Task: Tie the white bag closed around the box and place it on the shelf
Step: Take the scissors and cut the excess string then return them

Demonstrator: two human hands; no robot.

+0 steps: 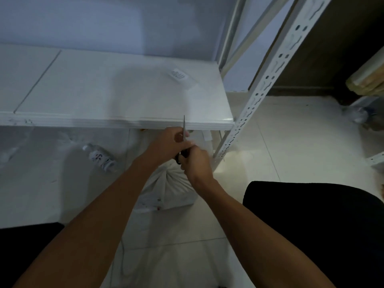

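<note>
Scissors [183, 133] are gripped point-up by both hands, left hand [168, 143] above right hand [195, 161]; white bag [170, 189], neck gathered, is seen directly below on the floor; shelf [116, 88] lies beyond, higher.

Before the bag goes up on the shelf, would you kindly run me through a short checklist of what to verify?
1. White bag gathered at its neck: ok.
2. Knot finished: cannot tell, hands cover it.
3. Scissors put down: not ok, blades point up between the left hand and right hand.
4. Shelf has bare room: ok.
5. Bottle lies apart from the bag: ok.
</note>
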